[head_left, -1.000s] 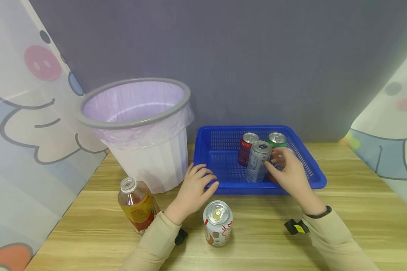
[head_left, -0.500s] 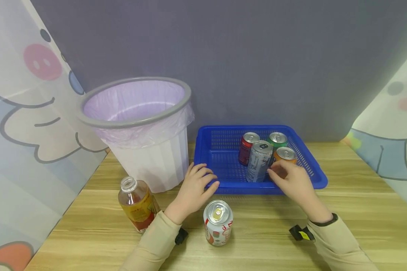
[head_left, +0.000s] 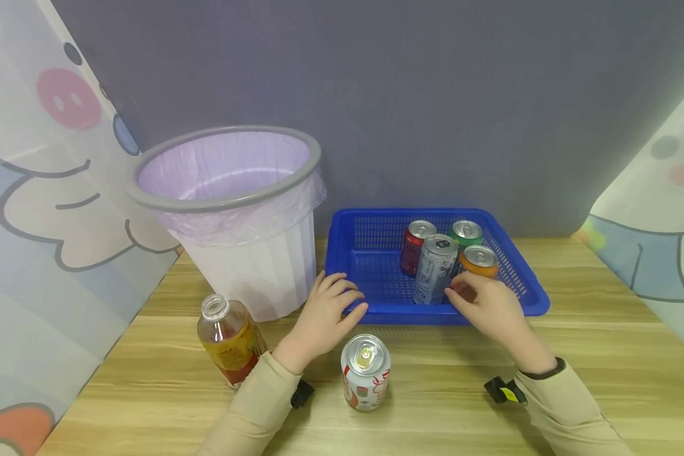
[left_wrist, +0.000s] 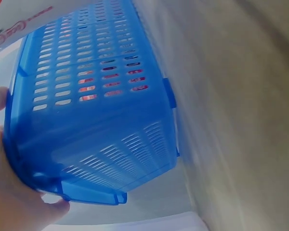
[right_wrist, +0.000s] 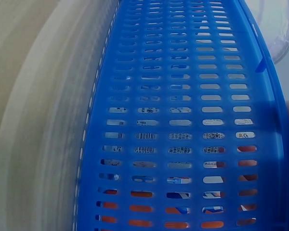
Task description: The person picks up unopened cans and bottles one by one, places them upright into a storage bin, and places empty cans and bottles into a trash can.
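My left hand [head_left: 319, 316] rests on the near left corner of the blue basket [head_left: 370, 266], fingers extended and spread over the rim. The left wrist view shows my thumb and a fingertip against the basket's rim [left_wrist: 14, 144]. At the near right rim, my right hand [head_left: 493, 310] has bent fingers reaching inside, with their tips hidden. Its thumb tip is beside a grey-white drink can [head_left: 434, 272]. Just behind that hand stands an orange can [head_left: 480, 256], its lower part covered. A red can [head_left: 415, 247] and a green can [head_left: 467, 231] stand further back.
A white Coca-Cola can [head_left: 366, 380] stands upright in front of the basket. An uncapped bottle [head_left: 232, 345] with a yellow label stands left of my left forearm. Behind it, a white bin [head_left: 245, 266] with a purple liner rises beside the basket. A dark panel [head_left: 410, 107] closes off the back.
My right hand has lowered towards the basket's near rim, away from the grey-white can's upper side, uncovering the orange can's top. My left hand keeps its place on the corner.
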Demonstrator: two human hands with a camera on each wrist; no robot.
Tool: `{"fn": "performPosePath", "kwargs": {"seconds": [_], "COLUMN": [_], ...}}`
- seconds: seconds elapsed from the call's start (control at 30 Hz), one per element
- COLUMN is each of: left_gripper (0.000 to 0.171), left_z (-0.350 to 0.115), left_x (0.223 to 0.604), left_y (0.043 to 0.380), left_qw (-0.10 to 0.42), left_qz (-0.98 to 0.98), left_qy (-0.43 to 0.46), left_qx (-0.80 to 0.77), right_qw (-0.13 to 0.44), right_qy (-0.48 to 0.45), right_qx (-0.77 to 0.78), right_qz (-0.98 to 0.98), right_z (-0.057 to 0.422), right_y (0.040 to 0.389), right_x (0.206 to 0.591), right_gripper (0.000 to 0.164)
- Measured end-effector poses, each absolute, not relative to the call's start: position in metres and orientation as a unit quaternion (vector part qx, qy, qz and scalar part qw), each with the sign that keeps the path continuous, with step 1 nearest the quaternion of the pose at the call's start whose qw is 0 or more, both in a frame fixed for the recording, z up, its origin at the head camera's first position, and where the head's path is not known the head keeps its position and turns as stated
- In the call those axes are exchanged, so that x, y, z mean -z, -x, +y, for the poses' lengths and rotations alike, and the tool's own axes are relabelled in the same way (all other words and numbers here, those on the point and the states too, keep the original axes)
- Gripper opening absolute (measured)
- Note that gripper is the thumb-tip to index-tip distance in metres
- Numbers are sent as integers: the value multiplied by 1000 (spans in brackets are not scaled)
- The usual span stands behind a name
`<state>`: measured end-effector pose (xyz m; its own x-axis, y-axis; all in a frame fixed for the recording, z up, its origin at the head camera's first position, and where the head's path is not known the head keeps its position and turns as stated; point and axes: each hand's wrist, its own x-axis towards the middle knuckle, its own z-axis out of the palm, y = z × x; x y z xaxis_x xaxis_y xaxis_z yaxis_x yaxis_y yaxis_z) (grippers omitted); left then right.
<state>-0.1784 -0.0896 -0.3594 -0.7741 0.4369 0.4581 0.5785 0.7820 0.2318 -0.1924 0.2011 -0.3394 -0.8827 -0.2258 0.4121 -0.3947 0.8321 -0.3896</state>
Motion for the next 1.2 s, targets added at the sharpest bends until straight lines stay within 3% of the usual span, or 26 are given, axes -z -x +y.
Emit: {"fn": "performPosePath", "kwargs": {"seconds": [0.2, 0.47, 0.63, 0.83, 1.0, 1.2], "left_gripper": [30, 26, 25, 28, 46, 65], "left_z": [-94, -98, -97, -97, -99, -101], "left_x": [353, 336, 327, 316, 309, 310], "left_y": [177, 169, 160, 152, 146, 147], "left_qw": [161, 177, 144, 60, -42, -106], "left_qz": [-920, -888, -866, -840, -839, -823], "left_qy": [282, 296, 308, 359, 386, 406], "left_qx": [220, 305, 366, 401, 381, 382], "right_qw": [180, 182, 179, 178, 177, 175], "right_qy": [-164, -166, -165, -167, -166, -163], "right_qx": [-234, -229, -230, -227, -226, -226], "right_qz": [-941, -942, -942, -943, -943, -944], "right_z": [200, 200, 200, 200, 199, 199], "right_y": [192, 191, 192, 192, 192, 192], "right_x": [341, 339, 338, 339, 339, 339], "right_gripper": [11, 12, 12, 12, 12, 12]}}
